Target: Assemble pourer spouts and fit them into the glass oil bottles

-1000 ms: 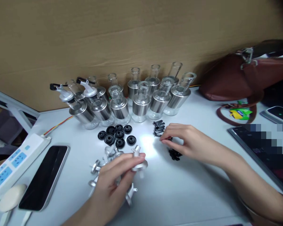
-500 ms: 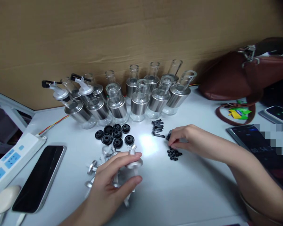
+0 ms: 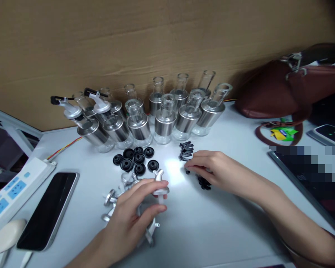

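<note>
Above the pale desk (image 3: pixel 217 230), the left hand (image 3: pixel 128 214) clamps a silver pourer (image 3: pixel 162 191), while the right hand (image 3: pixel 216 167), at a black plug (image 3: pixel 187 172), has an unclear grip.

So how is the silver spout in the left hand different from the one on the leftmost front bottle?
The held spout is in the left hand; the bottle spout sits on the leftmost front bottle. The bottle spout has a black piece at its tip; the held spout shows none. A pale stem shows under the held spout; a black part shows under the bottle spout. Both are silver-coloured.
</note>
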`<state>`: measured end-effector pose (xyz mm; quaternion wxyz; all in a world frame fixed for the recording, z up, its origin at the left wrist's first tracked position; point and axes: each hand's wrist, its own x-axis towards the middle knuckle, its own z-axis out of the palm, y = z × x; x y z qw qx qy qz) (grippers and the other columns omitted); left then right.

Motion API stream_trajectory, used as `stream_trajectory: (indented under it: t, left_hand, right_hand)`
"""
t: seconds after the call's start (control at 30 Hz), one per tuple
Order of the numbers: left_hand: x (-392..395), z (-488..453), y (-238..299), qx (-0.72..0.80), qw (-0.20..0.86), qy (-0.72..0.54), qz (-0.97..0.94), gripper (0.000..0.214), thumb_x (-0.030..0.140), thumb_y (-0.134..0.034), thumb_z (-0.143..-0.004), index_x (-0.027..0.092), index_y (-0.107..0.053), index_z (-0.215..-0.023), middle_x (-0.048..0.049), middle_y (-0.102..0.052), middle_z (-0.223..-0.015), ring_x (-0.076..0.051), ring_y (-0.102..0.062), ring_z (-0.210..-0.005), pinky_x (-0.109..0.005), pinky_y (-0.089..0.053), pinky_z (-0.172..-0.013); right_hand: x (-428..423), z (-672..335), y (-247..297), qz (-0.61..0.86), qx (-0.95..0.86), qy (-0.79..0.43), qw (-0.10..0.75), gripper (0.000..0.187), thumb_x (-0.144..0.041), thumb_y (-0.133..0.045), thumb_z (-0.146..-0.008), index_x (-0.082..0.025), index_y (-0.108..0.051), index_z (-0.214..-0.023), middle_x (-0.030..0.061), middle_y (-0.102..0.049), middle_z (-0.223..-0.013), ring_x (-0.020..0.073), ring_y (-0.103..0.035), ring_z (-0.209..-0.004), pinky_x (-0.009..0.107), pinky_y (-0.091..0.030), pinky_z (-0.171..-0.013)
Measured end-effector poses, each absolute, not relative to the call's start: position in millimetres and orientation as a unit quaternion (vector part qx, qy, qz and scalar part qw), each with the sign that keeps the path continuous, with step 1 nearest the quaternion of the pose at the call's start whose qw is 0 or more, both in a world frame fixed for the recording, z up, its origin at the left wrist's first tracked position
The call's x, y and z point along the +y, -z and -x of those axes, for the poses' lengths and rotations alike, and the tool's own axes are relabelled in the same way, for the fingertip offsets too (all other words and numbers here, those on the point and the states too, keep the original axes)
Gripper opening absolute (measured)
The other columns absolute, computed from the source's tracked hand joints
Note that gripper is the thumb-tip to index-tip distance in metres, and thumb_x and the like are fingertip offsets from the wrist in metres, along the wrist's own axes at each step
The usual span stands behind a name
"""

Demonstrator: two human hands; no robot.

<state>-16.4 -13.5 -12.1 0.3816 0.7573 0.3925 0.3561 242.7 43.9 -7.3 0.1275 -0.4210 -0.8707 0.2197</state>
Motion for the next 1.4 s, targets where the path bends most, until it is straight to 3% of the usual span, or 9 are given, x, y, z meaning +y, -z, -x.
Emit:
stream_trajectory:
  t: [0.17, 0.23, 0.37, 0.47, 0.7, 0.9, 1.07, 1.4]
  left_hand:
    - [-14, 16, 10, 0.369, 0.34, -0.356, -0.788, 0.033, 0.015, -0.055, -0.093, 0.025, -0.055, -0.124, -0.0088, -0.068, -0.113, -0.016, -0.068, -0.086, -0.028, -0.056, -0.079]
    - [-14, 16, 8, 0.357, 0.311, -0.352, -0.807, 0.033, 0.015, -0.055, -0.093, 0.024, -0.054, -0.125, -0.0091, -0.069, -0.112, -0.017, -0.068, -0.086, -0.028, -0.056, -0.079]
    - [-15, 16, 7, 0.354, 0.293, -0.343, -0.819, 0.033, 0.017, -0.054, -0.093, 0.024, -0.053, -0.126, -0.0085, -0.069, -0.113, -0.018, -0.068, -0.088, -0.028, -0.054, -0.08]
    - [-15, 16, 8, 0.352, 0.292, -0.342, -0.821, 0.034, 0.016, -0.054, -0.094, 0.025, -0.052, -0.126, -0.0086, -0.068, -0.115, -0.018, -0.068, -0.089, -0.029, -0.054, -0.081]
    - [-14, 16, 9, 0.345, 0.281, -0.353, -0.823, 0.036, 0.013, -0.054, -0.093, 0.023, -0.052, -0.127, -0.0091, -0.067, -0.116, -0.018, -0.068, -0.092, -0.028, -0.053, -0.082]
    - [-14, 16, 7, 0.344, 0.27, -0.347, -0.83, 0.034, 0.013, -0.054, -0.092, 0.022, -0.052, -0.125, -0.0089, -0.068, -0.115, -0.018, -0.066, -0.099, -0.026, -0.051, -0.085]
    - [-15, 15, 7, 0.35, 0.266, -0.338, -0.832, 0.031, 0.015, -0.054, -0.093, 0.023, -0.053, -0.123, -0.0092, -0.069, -0.114, -0.018, -0.068, -0.09, -0.029, -0.053, -0.082]
    - [-16, 15, 7, 0.341, 0.271, -0.333, -0.836, 0.032, 0.014, -0.053, -0.093, 0.022, -0.052, -0.124, -0.0091, -0.068, -0.116, -0.018, -0.064, -0.104, -0.027, -0.05, -0.089]
  right_hand:
    - [44, -245, 12, 0.42, -0.874, -0.219, 0.103, 0.021, -0.009, -0.059, -0.087, -0.019, -0.072, -0.1, 0.0058, -0.064, -0.085, 0.0185, -0.063, -0.073, 0.028, -0.048, -0.066]
    - [45, -243, 14, 0.413, -0.88, -0.206, 0.109, 0.018, -0.01, -0.059, -0.087, -0.019, -0.073, -0.094, 0.0053, -0.062, -0.082, 0.0183, -0.062, -0.071, 0.028, -0.048, -0.064]
    - [47, -246, 8, 0.442, -0.855, -0.186, 0.197, 0.012, -0.015, -0.054, -0.09, -0.018, -0.064, -0.086, 0.0063, -0.064, -0.085, 0.0189, -0.063, -0.074, 0.03, -0.05, -0.067]
    - [50, -255, 1, 0.515, -0.802, -0.179, 0.243, 0.008, -0.02, -0.051, -0.089, -0.02, -0.055, -0.083, 0.0045, -0.065, -0.076, 0.0182, -0.064, -0.064, 0.028, -0.048, -0.056]
    - [51, -260, 1, 0.553, -0.779, -0.232, 0.182, 0.012, -0.027, -0.047, -0.09, -0.021, -0.051, -0.081, 0.0021, -0.066, -0.062, 0.0167, -0.061, -0.052, 0.026, -0.045, -0.05]
    - [49, -252, 5, 0.548, -0.798, -0.206, 0.145, 0.012, -0.024, -0.042, -0.092, -0.02, -0.052, -0.087, 0.0036, -0.065, -0.068, 0.0183, -0.062, -0.058, 0.028, -0.046, -0.055]
    - [49, -248, 8, 0.527, -0.811, -0.205, 0.151, 0.013, -0.023, -0.04, -0.094, -0.02, -0.051, -0.087, 0.0031, -0.065, -0.071, 0.0178, -0.061, -0.059, 0.027, -0.045, -0.056]
    - [51, -250, 10, 0.53, -0.811, -0.159, 0.19, 0.012, -0.024, -0.043, -0.093, -0.019, -0.053, -0.09, 0.006, -0.068, -0.079, 0.02, -0.063, -0.065, 0.03, -0.047, -0.059]
